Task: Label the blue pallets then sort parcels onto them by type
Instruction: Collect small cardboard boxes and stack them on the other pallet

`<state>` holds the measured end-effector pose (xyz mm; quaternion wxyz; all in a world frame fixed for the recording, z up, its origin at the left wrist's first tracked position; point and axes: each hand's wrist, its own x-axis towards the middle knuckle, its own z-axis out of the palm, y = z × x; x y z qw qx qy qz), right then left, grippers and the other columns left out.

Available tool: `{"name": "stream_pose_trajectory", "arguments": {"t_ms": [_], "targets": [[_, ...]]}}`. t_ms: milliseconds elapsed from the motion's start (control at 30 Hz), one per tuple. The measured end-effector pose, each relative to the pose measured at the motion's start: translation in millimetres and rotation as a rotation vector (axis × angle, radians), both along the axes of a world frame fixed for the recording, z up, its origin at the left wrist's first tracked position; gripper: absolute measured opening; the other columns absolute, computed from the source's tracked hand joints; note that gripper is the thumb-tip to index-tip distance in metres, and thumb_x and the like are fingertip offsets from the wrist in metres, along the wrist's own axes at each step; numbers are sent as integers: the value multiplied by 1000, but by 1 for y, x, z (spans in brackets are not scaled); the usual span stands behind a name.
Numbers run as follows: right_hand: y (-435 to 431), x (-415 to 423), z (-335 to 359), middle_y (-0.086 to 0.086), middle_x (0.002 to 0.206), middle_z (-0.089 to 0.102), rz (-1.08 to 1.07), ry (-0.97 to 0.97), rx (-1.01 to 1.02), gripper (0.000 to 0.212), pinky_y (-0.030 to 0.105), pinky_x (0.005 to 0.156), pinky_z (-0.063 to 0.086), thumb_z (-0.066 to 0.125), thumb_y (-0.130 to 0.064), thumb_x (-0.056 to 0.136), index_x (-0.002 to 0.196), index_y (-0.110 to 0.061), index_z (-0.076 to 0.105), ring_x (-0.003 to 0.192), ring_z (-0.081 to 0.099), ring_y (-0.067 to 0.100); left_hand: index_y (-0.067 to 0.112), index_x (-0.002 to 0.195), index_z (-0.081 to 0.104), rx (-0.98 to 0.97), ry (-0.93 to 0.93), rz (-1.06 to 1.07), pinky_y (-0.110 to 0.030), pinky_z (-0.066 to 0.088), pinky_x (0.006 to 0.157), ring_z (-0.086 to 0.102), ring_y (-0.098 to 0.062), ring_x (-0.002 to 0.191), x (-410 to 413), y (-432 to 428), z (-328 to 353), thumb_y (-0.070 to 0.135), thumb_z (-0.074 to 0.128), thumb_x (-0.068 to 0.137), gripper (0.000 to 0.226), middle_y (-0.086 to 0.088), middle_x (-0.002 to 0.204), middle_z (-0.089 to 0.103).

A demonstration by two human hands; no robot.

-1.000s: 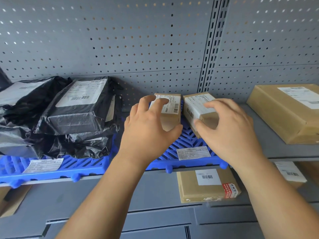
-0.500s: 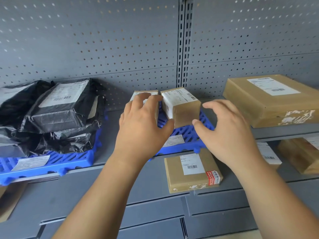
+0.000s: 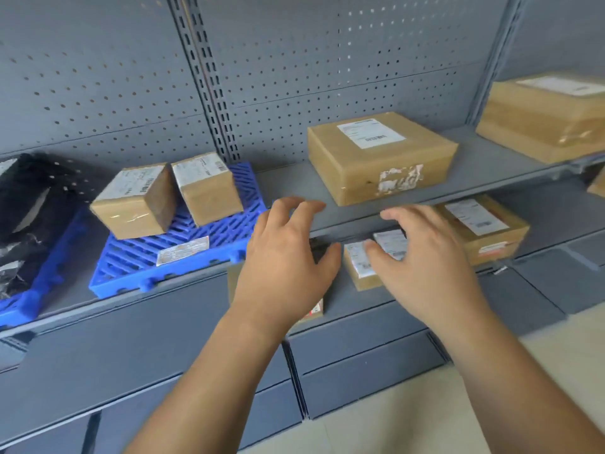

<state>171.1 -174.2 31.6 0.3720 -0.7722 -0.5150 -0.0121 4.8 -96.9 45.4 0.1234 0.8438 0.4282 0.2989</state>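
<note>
While left hand point(image 3: 284, 267) and right hand point(image 3: 425, 270) hover released | large box point(image 3: 379, 155) above | left covers lower box point(image 3: 313, 312).

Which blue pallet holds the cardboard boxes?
The right-hand pallet, carrying two small cardboard boxes; the left pallet holds only black bags.

Two blue pallets are showing: near pallet point(image 3: 137, 276), left-edge pallet point(image 3: 23, 306). Two small boxes are sitting on the near one: left small box point(image 3: 131, 204), right small box point(image 3: 209, 191). Two big boxes are lying on the upper shelf point(image 3: 288, 178): centre big box point(image 3: 376, 165), far-right big box point(image 3: 543, 122). At least three more boxes are showing on the lower shelf point(image 3: 366, 299): half-hidden box point(image 3: 314, 311), small labelled box point(image 3: 360, 276), flat box point(image 3: 491, 234). Black bags point(image 3: 29, 204) are piling at left, count unclear. One pallet label point(image 3: 182, 250) is showing. Two hands are hovering: left hand point(image 3: 284, 267), right hand point(image 3: 425, 267).
</note>
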Motion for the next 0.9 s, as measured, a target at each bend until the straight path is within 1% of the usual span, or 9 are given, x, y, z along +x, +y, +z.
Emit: {"name": "stream_pose_trajectory", "arguments": {"t_ms": [67, 133, 233, 333, 433, 633, 833, 900], "targets": [[-21, 24, -5, 0, 128, 61, -40, 13, -22, 44, 46, 102, 43, 73, -36, 85, 124, -17, 66, 122, 54, 26, 28, 141, 55, -22, 14, -51, -39, 41, 109, 49, -24, 125, 27, -15, -7, 39, 69, 89, 55, 3, 139, 50], [-39, 45, -8, 0, 129, 60, -86, 25, -45, 44, 42, 103, 42, 72, -37, 86, 125, -18, 65, 123, 53, 25, 28, 141, 55, -43, 32, -108, -37, 41, 108, 50, -24, 124, 52, -26, -15, 38, 69, 89, 55, 4, 140, 51], [-60, 72, -14, -2, 134, 58, -151, 46, -81, 42, 44, 100, 45, 71, -39, 88, 125, -21, 64, 124, 52, 25, 28, 143, 54, -95, 63, -185, -39, 42, 109, 50, -23, 128, 85, -37, -27, 37, 69, 91, 54, 4, 141, 52], [-74, 93, -22, -4, 134, 57, -207, 86, -104, 44, 44, 98, 44, 68, -41, 88, 128, -24, 62, 124, 50, 22, 29, 144, 52, -137, 112, -229, -39, 41, 110, 47, -23, 131, 112, -39, -43, 39, 67, 93, 55, 5, 143, 51], [-78, 111, -33, -2, 132, 58, -218, 134, -131, 44, 50, 99, 46, 68, -40, 89, 128, -22, 62, 122, 51, 23, 31, 144, 51, -169, 153, -257, -38, 42, 107, 46, -23, 131, 135, -34, -59, 40, 66, 93, 54, 5, 144, 51], [-62, 141, -60, -3, 133, 56, -228, 182, -236, 45, 50, 101, 45, 65, -40, 93, 134, -23, 58, 124, 50, 22, 34, 146, 49, -227, 227, -286, -40, 42, 106, 44, -20, 134, 180, -9, -98, 45, 63, 93, 56, 8, 147, 49], [-14, 169, -91, -4, 141, 54, -207, 178, -321, 49, 48, 102, 46, 64, -41, 94, 138, -22, 56, 126, 49, 21, 32, 146, 48, -322, 316, -277, -41, 43, 105, 45, -24, 133, 212, 33, -135, 45, 62, 94, 56, 6, 150, 48], [3, 175, -105, -2, 139, 55, -187, 182, -344, 48, 46, 100, 47, 64, -40, 93, 136, -21, 57, 124, 51, 22, 31, 146, 48, -338, 338, -264, -43, 43, 104, 46, -25, 133, 218, 44, -145, 44, 63, 94, 56, 5, 151, 47]]}}
